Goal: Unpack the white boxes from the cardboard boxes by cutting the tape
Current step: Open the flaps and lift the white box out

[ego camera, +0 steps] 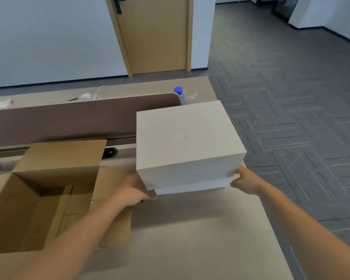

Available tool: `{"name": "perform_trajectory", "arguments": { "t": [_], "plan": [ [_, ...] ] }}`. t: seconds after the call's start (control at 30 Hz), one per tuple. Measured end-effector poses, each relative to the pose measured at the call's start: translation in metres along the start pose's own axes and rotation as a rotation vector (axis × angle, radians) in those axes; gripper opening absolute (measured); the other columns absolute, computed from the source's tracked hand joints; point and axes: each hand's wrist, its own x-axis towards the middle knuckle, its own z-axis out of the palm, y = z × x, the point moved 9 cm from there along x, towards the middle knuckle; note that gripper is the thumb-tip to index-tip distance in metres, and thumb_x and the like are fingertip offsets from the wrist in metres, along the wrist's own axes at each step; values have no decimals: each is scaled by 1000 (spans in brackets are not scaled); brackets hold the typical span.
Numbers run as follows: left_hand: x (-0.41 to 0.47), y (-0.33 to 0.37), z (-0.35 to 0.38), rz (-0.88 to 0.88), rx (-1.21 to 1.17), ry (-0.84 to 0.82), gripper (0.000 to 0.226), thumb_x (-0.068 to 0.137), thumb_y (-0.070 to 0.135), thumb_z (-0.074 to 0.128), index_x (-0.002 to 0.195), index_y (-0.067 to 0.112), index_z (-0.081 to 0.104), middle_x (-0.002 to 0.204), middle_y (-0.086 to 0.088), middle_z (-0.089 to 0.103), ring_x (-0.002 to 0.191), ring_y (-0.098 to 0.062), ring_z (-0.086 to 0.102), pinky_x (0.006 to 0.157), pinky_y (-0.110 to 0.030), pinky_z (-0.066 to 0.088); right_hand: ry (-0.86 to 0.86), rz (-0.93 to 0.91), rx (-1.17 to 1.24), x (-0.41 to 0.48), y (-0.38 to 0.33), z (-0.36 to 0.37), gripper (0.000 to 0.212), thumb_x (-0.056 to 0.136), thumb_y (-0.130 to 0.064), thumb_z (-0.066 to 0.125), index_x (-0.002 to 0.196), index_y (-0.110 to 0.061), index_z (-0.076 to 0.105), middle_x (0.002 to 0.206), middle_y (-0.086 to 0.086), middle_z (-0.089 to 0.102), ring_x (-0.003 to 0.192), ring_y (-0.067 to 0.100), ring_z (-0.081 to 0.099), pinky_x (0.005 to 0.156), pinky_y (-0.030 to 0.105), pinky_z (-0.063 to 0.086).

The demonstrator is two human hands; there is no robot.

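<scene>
A white box (187, 138) is held between my two hands above the right part of the desk, and a second white box (192, 187) shows just beneath it. My left hand (134, 189) grips the lower left corner of the upper box. My right hand (246, 181) holds its lower right corner, fingers hidden behind the side. To the left stands an open cardboard box (49, 199), its flaps spread and its inside showing only bare cardboard.
The beige desk (190, 239) ends at its right edge beside grey carpet. A brown divider panel (79, 118) runs along the back. Behind it stand a bottle with a blue cap (178, 93) and a white charger (88, 96). A wooden door (156, 33) is beyond.
</scene>
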Motion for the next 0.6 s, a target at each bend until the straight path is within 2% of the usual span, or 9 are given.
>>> {"name": "perform_trajectory", "arguments": {
  "t": [0.07,0.13,0.27,0.4,0.5,0.6],
  "plan": [
    [6,-4,-4,-36,-66,100,62,47,39,93,102,33,67,105,8,72,100,-19,67,86,-47,59,27,-15,-33,0,-4,4,53,85,-18,75,131,-26,50,123,-7,59,98,17,65,78,31,49],
    [15,-3,-7,-63,-48,145,67,40,47,90,100,29,66,106,4,71,101,-22,66,90,-46,57,124,-37,-143,1,-10,-3,54,82,-30,79,130,-23,55,118,-4,62,97,20,61,75,29,44],
    [25,1,-10,-122,62,198,63,64,32,93,118,16,64,115,-3,69,107,-25,64,88,-36,53,203,-51,-228,12,-12,-12,44,82,-35,80,119,-16,66,111,4,70,84,21,58,67,31,45],
    [37,8,-6,-121,109,229,63,69,30,90,123,14,63,118,-4,68,110,-25,64,81,-31,49,242,-8,-251,20,-7,-20,36,82,-40,77,108,-16,69,101,5,71,79,25,63,66,36,53],
    [43,6,-9,-133,128,230,61,68,32,91,119,14,64,113,-4,70,106,-25,64,85,-33,53,237,-30,-301,21,-10,-23,33,81,-43,78,103,-20,68,88,1,68,77,24,62,61,33,49],
    [46,5,-11,-102,161,224,64,64,39,92,117,16,65,112,-4,71,106,-26,64,91,-42,56,211,-32,-417,23,-11,-27,31,82,-49,75,85,-25,56,72,-5,56,69,22,58,53,30,39]
  ]
}}
